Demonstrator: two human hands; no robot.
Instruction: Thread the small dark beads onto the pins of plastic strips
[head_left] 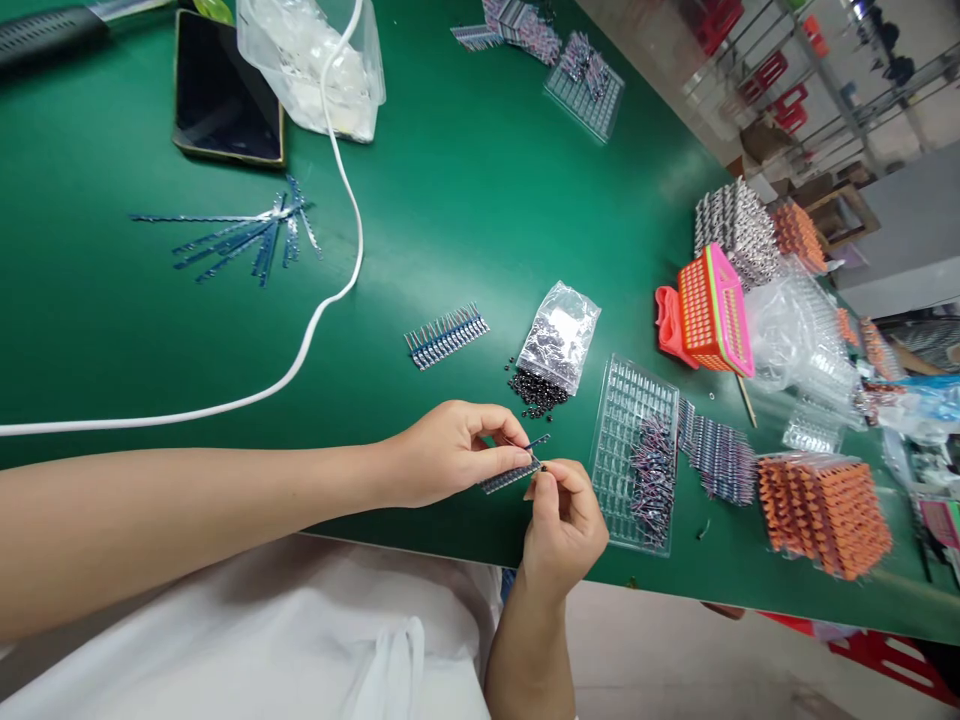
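My left hand (pixel 465 452) pinches a narrow strip of small parts (pixel 510 478) just above the table's front edge. Close on its right, my right hand (pixel 564 515) has thumb and forefinger pressed together at the strip's right end, around something small and dark that is mostly hidden. A pile of tiny black beads (pixel 537 392) lies beyond the hands, spilling from a clear plastic bag (pixel 559 338). A similar strip with thin wire leads (pixel 447 336) rests on the green table (pixel 450 230) to the left of the bag.
A clear tray (pixel 619 450) with wired parts lies right of my hands, beside stacked orange pieces (pixel 823 512) and an orange basket (pixel 705 310). A white cable (pixel 358 220) crosses the left side, near blue strips (pixel 262 228), a phone (pixel 225 90) and a plastic tub (pixel 360 110).
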